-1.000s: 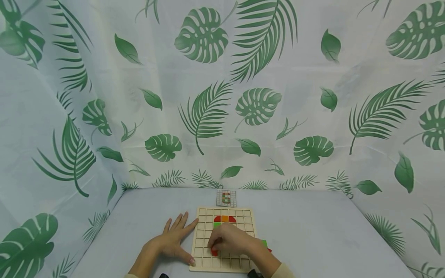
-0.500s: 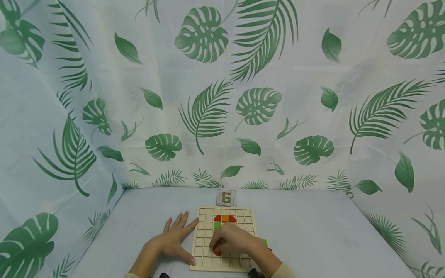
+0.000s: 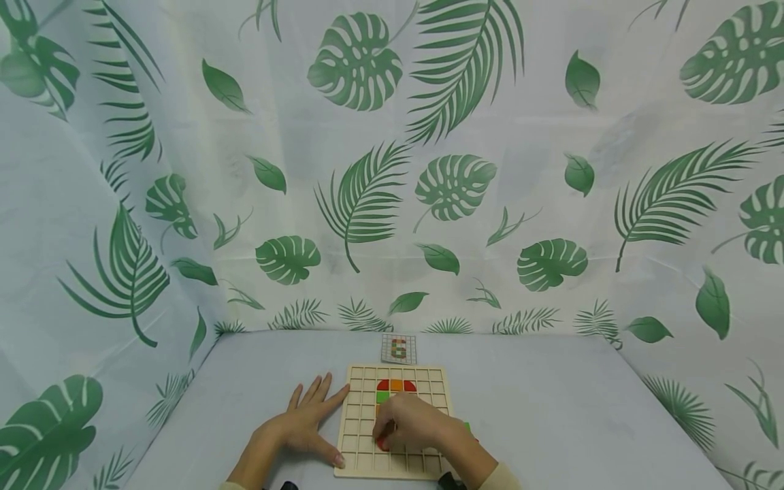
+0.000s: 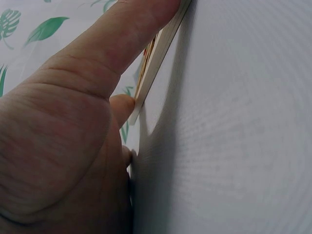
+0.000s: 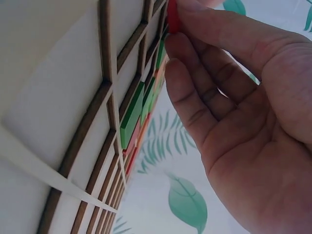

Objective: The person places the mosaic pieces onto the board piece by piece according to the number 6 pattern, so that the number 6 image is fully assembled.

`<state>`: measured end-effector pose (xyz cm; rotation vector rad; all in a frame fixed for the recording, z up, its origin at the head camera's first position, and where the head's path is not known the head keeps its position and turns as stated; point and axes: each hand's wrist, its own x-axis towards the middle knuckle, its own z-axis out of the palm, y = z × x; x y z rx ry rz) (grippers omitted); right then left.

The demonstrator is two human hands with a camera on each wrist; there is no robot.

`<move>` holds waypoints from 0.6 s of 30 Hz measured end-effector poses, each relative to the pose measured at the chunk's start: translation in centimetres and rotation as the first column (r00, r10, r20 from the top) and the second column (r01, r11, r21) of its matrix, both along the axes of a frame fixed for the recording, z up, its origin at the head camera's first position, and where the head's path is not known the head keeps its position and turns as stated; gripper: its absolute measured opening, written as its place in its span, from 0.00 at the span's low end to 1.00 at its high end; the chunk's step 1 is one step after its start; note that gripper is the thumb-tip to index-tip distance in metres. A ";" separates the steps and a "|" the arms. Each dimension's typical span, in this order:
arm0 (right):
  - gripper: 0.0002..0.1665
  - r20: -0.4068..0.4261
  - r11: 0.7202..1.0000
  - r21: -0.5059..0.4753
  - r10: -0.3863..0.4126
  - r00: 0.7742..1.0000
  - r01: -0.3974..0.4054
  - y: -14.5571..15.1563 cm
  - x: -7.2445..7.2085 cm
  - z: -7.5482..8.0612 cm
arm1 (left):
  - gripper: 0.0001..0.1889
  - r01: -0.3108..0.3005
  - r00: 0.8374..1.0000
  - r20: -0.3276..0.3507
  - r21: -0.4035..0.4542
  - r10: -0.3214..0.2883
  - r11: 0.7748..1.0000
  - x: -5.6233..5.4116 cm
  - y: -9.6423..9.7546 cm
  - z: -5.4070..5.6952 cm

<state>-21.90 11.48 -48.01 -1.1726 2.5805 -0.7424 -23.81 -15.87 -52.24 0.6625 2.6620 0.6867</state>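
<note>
A wooden grid board [image 3: 358, 464] lies flat on the table. My right hand [image 3: 409, 422] is over its lower middle, thumb and fingertips pinching a red tile [image 3: 382, 444] with a rounded edge. In the right wrist view that red tile [image 5: 173, 18] stands edge-on between thumb and fingers, close against the grid. My left hand [image 3: 306, 423] has its fingers spread beside the board, index fingertip at the left edge and thumb at the near left corner. Set in the grid are an orange tile [image 3: 397, 385] between two rounded red ones and a green tile [image 3: 382, 396]; my right hand hides others.
Behind the board lies a small card [image 3: 398, 349] printed with a coloured figure on a grid. Part of a loose green tile [image 3: 467, 427] shows past the board's right edge, beside my right forearm. Leaf-print cloth [image 3: 447, 286] walls in the table.
My right hand has shifted slightly right, and the red tile has turned in the fingers from upright to a rounder outline low over the grid. The left hand stays where it was.
</note>
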 end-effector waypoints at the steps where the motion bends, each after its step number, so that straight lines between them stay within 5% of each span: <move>1: 0.13 0.003 1.000 0.005 -0.001 1.000 0.001 0.0 0.0 0.0 | 0.70 0.001 1.000 -0.001 -0.002 -0.001 1.000 0.0 0.0 0.0; 18: 0.14 -0.019 0.998 0.060 -0.018 1.000 0.019 0.2 0.1 0.2 | 0.70 -0.004 1.000 0.007 0.003 0.004 1.000 0.1 0.1 0.2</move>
